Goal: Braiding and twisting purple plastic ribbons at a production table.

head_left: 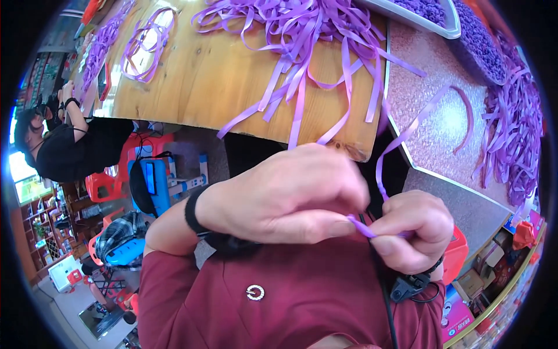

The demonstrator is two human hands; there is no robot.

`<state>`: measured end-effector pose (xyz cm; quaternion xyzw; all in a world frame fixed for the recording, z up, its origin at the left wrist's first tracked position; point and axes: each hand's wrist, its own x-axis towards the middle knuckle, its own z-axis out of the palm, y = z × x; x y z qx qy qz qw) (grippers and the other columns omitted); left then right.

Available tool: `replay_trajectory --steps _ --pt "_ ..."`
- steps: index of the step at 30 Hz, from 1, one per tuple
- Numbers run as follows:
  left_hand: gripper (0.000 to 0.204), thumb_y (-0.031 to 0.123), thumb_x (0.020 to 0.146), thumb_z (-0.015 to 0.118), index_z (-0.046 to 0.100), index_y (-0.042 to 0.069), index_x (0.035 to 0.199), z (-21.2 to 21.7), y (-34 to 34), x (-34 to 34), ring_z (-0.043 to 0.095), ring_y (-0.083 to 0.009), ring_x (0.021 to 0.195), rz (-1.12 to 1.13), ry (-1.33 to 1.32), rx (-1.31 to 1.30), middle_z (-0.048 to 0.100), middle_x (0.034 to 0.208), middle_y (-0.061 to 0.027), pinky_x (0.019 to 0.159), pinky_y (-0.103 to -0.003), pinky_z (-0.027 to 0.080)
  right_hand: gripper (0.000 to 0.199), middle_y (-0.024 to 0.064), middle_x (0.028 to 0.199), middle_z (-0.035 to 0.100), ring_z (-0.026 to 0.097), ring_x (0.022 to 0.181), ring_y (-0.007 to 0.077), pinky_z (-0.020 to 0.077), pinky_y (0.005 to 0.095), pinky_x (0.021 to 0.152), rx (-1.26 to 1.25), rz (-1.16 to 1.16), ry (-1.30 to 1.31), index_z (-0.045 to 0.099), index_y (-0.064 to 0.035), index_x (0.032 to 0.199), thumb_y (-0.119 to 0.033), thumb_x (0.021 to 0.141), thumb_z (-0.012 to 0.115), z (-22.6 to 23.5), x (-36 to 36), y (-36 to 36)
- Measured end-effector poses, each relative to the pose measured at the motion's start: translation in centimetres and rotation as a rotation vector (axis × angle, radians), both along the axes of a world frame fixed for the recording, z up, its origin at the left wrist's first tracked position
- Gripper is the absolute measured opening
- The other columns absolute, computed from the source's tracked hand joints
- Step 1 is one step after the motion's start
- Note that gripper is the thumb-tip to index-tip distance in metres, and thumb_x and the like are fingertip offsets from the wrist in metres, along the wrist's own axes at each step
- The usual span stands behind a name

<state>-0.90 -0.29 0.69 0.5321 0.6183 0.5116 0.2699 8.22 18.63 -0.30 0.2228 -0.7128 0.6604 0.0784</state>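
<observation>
One ribbon (362, 227); purple, narrow, twisted

Bright light glares off the wooden table (192, 75); fisheye distortion bends the edges.

On the table (186, 87), a hand could pass between the ribbon loop (129, 49) and the ribbon heap (302, 35). Dangling ends (297, 113) cross the front edge; the held ribbon (403, 137) obstructs the right.

I see a narrow, glossy purple ribbon (407, 134), its short end pinched at four o'clock, its long tail twisting slightly, then stretching loosely toward two o'clock.
</observation>
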Motion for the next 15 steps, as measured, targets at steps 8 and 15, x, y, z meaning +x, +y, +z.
replay_trajectory --steps 8,15 --pt "0.016 0.005 0.079 0.059 0.061 0.005 0.095 -1.7 4.6 0.1 0.055 -0.0174 0.070 0.024 -0.168 0.049 0.061 0.079 -0.0046 0.068 -0.030 0.042 0.020 -0.0038 0.052 0.039 0.029 0.039 0.0061 0.0229 0.0250 0.036 -0.689 -0.139 0.050 0.051 -0.0026 0.097 -0.019 0.085 0.055 2.2 -0.2 3.7" --pt "0.034 0.015 0.078 0.055 0.048 -0.001 0.107 -0.8 5.7 0.1 0.054 -0.0232 0.089 0.221 -0.035 0.180 0.055 0.097 -0.0141 0.075 -0.033 0.042 0.016 -0.0037 0.058 0.030 0.022 0.040 0.0060 0.0198 0.0239 0.039 -0.829 -0.109 0.033 0.046 -0.0086 0.100 -0.023 0.092 0.042 2.5 -0.6 4.4"
